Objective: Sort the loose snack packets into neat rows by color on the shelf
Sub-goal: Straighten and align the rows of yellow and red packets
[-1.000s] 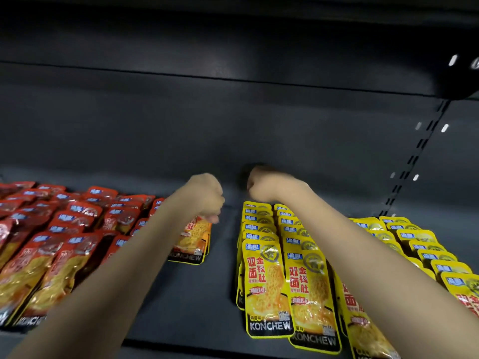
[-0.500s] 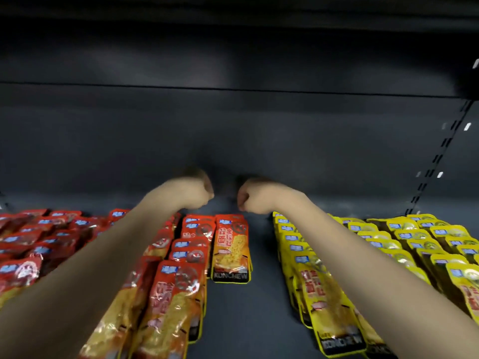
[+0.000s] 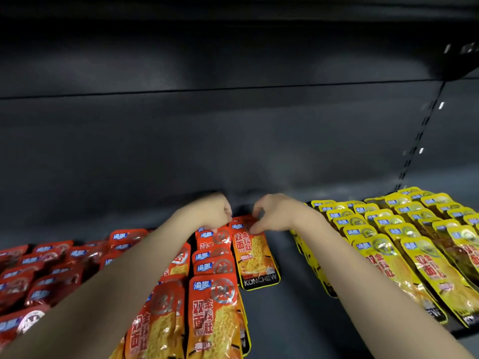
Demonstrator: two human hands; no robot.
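Both my arms reach to the back of a dark shelf. My left hand and my right hand meet over the top edge of a red snack packet at the head of a short row. The fingers of each hand pinch that packet's top corners. Several red packets lie in overlapping rows beneath and left of my left arm. Rows of yellow packets fill the right side.
A bare strip of dark shelf floor runs between the red and yellow groups. The shelf's back wall stands right behind my hands. A slotted upright sits at the right. More red packets crowd the far left.
Both hands have come down from the back wall onto the top of the rightmost red packet. The view has swung, so the red rows now sit nearer the middle.
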